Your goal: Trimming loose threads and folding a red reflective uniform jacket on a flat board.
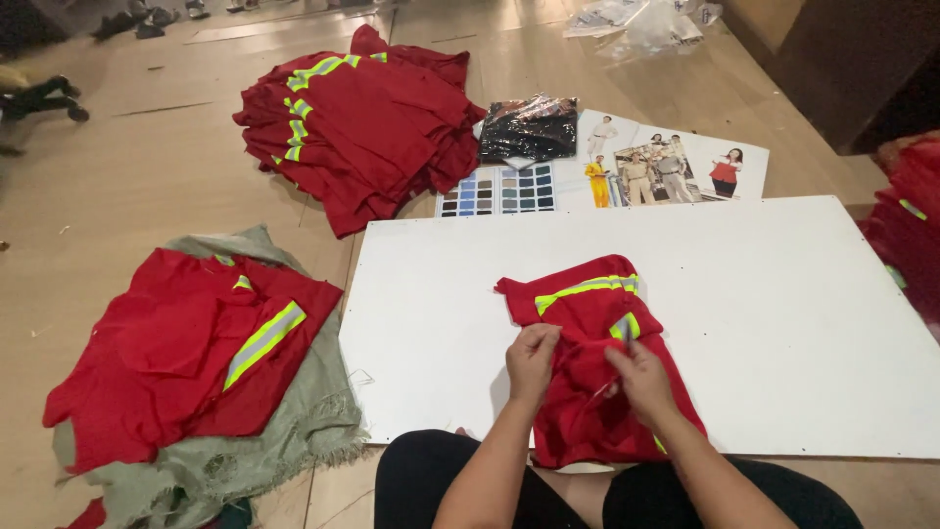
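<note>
A red garment with yellow-green reflective stripes lies on a white board in front of me, its lower end hanging toward my lap. My left hand pinches the red fabric on the garment's left side. On the middle of the garment, just below a reflective patch, my right hand grips the cloth with its fingers closed. Both forearms reach in from the bottom of the view, above my dark trousers.
A stack of similar red garments lies at the back on the wooden floor. Another red garment rests on grey-green frayed cloth at left. A colour swatch card, a dark bagged item and printed sheets sit behind the board. More red cloth lies at right.
</note>
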